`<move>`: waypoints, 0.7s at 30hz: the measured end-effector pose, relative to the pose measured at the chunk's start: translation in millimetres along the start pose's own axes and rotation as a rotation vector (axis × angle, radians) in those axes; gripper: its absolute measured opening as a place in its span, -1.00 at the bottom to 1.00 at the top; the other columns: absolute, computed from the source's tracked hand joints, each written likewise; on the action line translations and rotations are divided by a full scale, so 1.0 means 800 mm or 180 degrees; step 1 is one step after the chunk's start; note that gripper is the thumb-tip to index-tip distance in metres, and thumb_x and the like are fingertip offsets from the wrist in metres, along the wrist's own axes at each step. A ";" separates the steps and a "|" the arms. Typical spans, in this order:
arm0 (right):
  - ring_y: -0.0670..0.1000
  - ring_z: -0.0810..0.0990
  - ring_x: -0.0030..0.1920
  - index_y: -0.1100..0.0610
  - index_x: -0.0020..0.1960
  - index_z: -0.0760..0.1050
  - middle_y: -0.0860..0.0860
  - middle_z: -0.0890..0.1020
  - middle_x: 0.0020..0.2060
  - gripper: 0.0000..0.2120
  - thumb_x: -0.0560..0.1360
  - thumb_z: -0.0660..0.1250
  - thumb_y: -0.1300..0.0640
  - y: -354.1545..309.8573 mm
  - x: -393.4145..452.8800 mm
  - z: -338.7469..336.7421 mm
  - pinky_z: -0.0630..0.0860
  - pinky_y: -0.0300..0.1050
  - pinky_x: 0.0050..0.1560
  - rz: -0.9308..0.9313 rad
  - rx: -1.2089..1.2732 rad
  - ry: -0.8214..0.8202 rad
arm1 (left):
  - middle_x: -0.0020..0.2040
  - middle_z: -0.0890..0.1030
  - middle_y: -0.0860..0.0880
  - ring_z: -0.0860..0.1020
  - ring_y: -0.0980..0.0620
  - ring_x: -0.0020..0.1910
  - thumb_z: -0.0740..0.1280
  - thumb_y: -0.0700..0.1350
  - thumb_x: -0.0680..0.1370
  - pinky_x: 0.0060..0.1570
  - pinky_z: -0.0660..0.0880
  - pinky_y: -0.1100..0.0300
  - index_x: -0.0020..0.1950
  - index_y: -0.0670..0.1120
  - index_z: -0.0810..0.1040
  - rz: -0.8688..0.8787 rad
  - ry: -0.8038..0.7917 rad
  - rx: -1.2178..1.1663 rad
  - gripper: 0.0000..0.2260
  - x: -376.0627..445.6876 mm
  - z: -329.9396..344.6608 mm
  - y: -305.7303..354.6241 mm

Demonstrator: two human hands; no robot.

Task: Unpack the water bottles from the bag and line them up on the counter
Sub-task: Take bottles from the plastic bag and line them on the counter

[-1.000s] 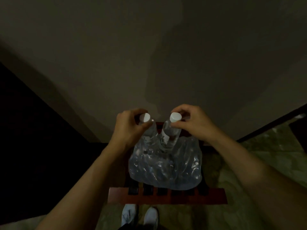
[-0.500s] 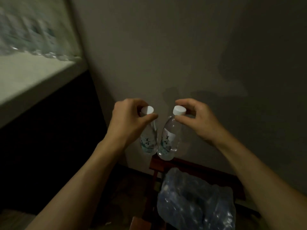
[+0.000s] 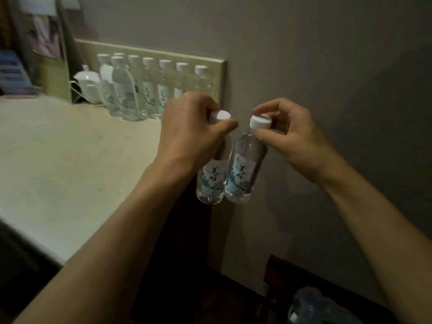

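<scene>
- Beyond the tabletop [image 3: 58,160] edge, against the wall, two water bottles hang side by side, touching.
- Left hand [image 3: 189,134]: fingers pinch the left bottle [image 3: 211,181] by its cap.
- Right hand [image 3: 294,139]: fingers pinch the right bottle [image 3: 243,174] likewise.
- Row of bottles [image 3: 149,90] stands at the tabletop's back.
- Bag [image 3: 313,307] lies bottom right.

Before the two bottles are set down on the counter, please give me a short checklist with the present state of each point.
1. Left hand grips the left bottle by its neck: ok.
2. Right hand pinches the right bottle at its cap: ok.
3. Both caps on: ok.
4. Bottles over the counter: not ok, they hang beyond its edge.
5. Free spot at the end of the row of bottles: cannot tell, the left hand hides it.
</scene>
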State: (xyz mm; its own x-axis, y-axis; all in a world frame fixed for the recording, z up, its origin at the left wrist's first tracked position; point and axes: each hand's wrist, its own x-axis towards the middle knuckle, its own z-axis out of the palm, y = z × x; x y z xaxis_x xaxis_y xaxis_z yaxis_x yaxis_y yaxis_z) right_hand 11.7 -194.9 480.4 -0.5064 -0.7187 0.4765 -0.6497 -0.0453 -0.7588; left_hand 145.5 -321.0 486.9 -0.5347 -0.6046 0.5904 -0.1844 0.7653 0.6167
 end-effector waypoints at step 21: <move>0.04 0.63 0.04 0.03 0.08 0.51 0.09 0.61 0.02 -0.75 0.47 0.40 0.28 -0.085 0.164 0.229 0.62 -0.02 0.09 -0.0203 0.0281 -0.0320 | -0.11 0.68 -0.12 0.63 -0.07 -0.13 0.49 0.07 0.45 -0.06 0.59 -0.07 -0.01 -0.17 0.69 -0.0036 0.0520 0.0322 -0.69 0.106 -0.176 -0.190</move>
State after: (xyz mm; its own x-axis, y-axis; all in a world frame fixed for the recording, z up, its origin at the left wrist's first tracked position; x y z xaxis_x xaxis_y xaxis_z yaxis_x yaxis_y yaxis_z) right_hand 93.2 -413.1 513.4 -0.4033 -0.7782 0.4815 -0.6241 -0.1509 -0.7666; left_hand 244.4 -519.4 516.5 -0.3928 -0.6347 0.6655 -0.2759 0.7716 0.5731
